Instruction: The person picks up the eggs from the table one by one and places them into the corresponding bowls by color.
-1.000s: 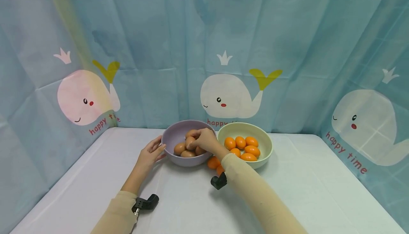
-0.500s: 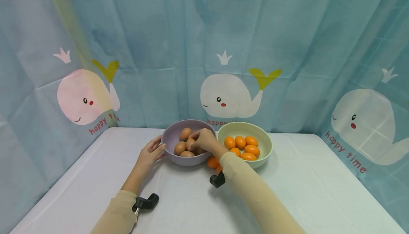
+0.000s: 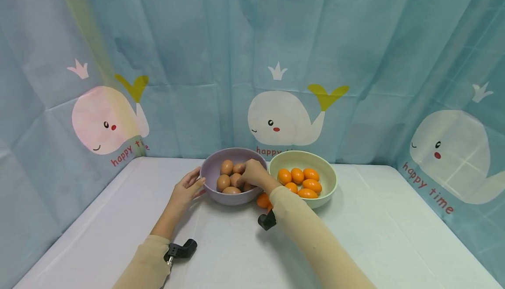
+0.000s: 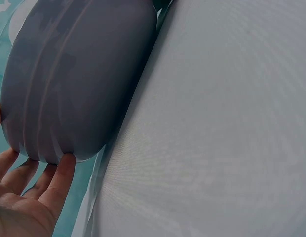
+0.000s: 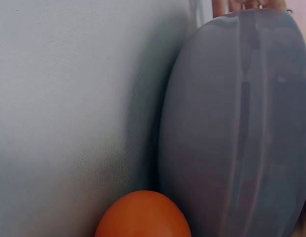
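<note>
A purple bowl (image 3: 232, 199) holds several brown eggs (image 3: 223, 183) at the back middle of the table. My left hand (image 3: 184, 191) touches the bowl's left side, thumb at the rim and spread fingertips against the outer wall, as the left wrist view shows. My right hand (image 3: 253, 175) reaches over the bowl's right rim with curled fingers and grips an egg (image 3: 235, 180) near the middle of the pile; its fingertips are partly hidden. Beside the right forearm, a few orange fruits (image 3: 263, 200) lie on the table, one orange fruit (image 5: 143, 217) close to the bowl.
Next to the purple bowl stands a pale green bowl (image 3: 329, 183) with several orange fruits (image 3: 311, 174) inside. A white cloth (image 3: 221, 249) covers the table. Behind it hangs a blue curtain (image 3: 197, 105) printed with whales.
The far egg has shifted left and turned upright, and another egg shows beside the right fingers. My right hand has moved slightly right. The left hand stays against the bowl.
</note>
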`<state>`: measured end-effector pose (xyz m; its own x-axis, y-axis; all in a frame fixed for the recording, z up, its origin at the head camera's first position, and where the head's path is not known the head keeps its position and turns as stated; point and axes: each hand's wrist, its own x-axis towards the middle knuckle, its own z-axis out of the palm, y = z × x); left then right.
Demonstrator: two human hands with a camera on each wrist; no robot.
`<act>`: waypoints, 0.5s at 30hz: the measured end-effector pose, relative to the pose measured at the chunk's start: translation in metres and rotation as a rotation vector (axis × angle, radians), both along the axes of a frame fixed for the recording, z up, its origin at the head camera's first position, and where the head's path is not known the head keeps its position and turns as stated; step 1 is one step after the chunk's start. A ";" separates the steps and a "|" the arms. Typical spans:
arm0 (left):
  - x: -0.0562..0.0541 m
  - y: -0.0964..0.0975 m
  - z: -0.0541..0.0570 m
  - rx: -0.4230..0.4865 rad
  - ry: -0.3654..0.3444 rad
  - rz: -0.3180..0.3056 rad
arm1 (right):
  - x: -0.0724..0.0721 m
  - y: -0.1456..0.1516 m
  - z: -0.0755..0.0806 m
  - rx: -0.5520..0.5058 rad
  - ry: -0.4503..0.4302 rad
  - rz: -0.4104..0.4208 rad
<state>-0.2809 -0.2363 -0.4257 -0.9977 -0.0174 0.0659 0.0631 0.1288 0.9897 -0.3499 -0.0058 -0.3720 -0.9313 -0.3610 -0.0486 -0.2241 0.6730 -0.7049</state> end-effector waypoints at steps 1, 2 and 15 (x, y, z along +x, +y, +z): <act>0.000 0.000 0.000 0.000 0.000 0.001 | 0.000 0.000 0.000 0.002 -0.003 0.000; -0.001 0.000 0.000 0.000 0.003 -0.002 | -0.001 0.000 0.000 0.009 -0.001 -0.003; -0.001 -0.001 -0.001 0.011 0.001 -0.006 | 0.010 0.008 0.004 -0.227 -0.007 -0.013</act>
<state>-0.2817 -0.2376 -0.4267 -0.9977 -0.0123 0.0667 0.0648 0.1180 0.9909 -0.3401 0.0023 -0.3682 -0.9360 -0.3510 0.0266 -0.2112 0.4995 -0.8402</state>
